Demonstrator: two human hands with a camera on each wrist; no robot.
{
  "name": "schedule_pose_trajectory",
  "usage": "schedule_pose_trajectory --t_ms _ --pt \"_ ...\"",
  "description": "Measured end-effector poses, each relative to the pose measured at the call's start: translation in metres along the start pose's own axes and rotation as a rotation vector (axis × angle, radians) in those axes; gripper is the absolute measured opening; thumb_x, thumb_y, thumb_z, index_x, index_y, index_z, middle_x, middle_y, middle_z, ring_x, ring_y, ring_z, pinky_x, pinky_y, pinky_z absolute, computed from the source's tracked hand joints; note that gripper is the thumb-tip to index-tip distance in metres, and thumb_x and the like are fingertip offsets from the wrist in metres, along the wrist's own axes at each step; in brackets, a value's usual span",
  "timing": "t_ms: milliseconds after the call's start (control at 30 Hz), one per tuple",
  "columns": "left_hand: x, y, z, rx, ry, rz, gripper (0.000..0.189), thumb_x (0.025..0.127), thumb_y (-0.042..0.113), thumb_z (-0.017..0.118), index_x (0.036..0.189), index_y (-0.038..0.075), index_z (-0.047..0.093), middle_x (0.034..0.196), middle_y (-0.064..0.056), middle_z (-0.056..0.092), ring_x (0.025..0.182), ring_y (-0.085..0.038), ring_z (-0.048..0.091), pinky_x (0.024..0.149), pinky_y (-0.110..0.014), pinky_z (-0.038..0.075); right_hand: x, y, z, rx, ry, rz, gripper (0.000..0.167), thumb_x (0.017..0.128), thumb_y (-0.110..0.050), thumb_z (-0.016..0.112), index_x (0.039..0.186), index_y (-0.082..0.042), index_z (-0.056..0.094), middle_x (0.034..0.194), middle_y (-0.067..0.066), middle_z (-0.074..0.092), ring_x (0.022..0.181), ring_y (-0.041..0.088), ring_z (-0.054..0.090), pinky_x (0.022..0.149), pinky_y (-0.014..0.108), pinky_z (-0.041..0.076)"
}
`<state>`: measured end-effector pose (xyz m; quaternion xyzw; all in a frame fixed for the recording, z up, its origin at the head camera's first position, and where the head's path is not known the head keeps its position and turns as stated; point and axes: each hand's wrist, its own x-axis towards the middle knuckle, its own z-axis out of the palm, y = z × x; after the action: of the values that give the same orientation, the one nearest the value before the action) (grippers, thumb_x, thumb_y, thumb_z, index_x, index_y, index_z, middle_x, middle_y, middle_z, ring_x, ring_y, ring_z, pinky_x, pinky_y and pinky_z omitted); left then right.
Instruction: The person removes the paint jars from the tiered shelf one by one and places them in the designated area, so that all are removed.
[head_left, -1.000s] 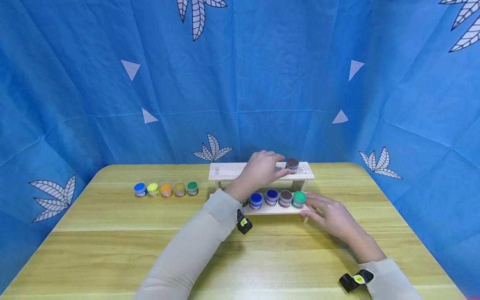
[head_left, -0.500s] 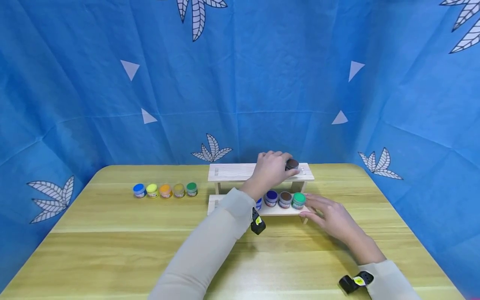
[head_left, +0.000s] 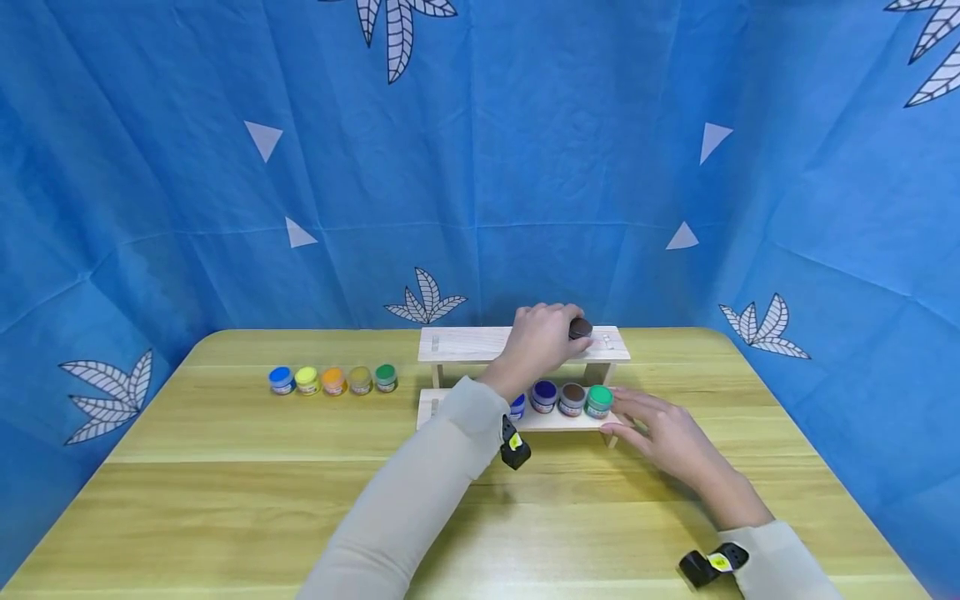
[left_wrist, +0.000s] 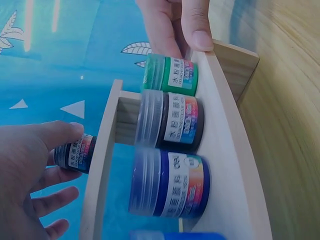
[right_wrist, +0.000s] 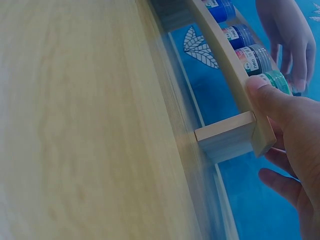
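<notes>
On the upper shelf of a two-step wooden rack, my left hand grips a small dark brown-lidded paint jar between thumb and fingers. The left wrist view shows that jar's label beside the shelf board, its base close to the wood. My right hand holds the right end of the lower shelf, thumb on its front edge and other fingers behind. Nearest to it stands a green paint jar. Left of that are a brown jar, a dark blue one and a partly hidden blue one.
Several more paint jars stand in a row on the table at left: blue, yellow, orange, ochre and dark green. A blue cloth hangs behind the wooden table.
My left hand has moved right along the upper shelf and closed on the brown-lidded jar, which has shifted slightly left in the last half second. The right hand has stayed at the rack's end.
</notes>
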<state>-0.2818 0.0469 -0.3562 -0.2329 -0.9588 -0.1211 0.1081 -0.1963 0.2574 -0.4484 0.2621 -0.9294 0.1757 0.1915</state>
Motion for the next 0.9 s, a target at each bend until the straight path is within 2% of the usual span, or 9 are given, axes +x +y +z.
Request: schedule_pose_trajectory --t_ms 200,467,667,900 --pt "-0.008 -0.01 -0.006 -0.047 0.037 0.013 0.042 0.093 0.049 0.062 0.127 0.024 0.062 0.115 0.008 0.068 0.103 -0.015 0.06 0.09 -0.037 0.044 0.0 0.001 0.001 0.008 0.027 -0.019 0.044 0.084 -0.035 0.077 0.117 -0.007 0.072 0.123 0.013 0.066 0.109 0.036 0.064 0.088 0.054 0.052" --pt "-0.02 -0.029 -0.017 -0.104 0.094 0.048 0.038 0.093 0.043 0.066 0.125 0.022 0.064 0.109 0.006 0.069 0.1 -0.016 0.062 0.09 -0.038 0.046 0.001 0.001 0.001 0.005 0.022 -0.009 0.045 0.084 -0.037 0.077 0.117 -0.007 0.072 0.122 0.013 0.066 0.109 0.035 0.064 0.088 0.053 0.052" --pt "-0.034 -0.047 -0.026 -0.153 0.098 0.047 0.038 0.093 0.04 0.066 0.126 0.02 0.065 0.109 0.004 0.068 0.099 -0.016 0.061 0.09 -0.038 0.046 0.002 0.001 0.001 0.009 0.012 -0.002 0.044 0.084 -0.037 0.076 0.117 -0.007 0.072 0.122 0.013 0.066 0.11 0.036 0.063 0.089 0.054 0.051" --pt "-0.053 -0.067 -0.037 -0.209 0.117 0.038 0.039 0.092 0.035 0.069 0.127 0.018 0.065 0.11 0.002 0.068 0.101 -0.02 0.061 0.09 -0.041 0.046 0.001 0.0 0.001 0.001 0.035 -0.04 0.041 0.083 -0.035 0.077 0.114 -0.008 0.073 0.122 0.011 0.067 0.11 0.033 0.064 0.087 0.053 0.052"
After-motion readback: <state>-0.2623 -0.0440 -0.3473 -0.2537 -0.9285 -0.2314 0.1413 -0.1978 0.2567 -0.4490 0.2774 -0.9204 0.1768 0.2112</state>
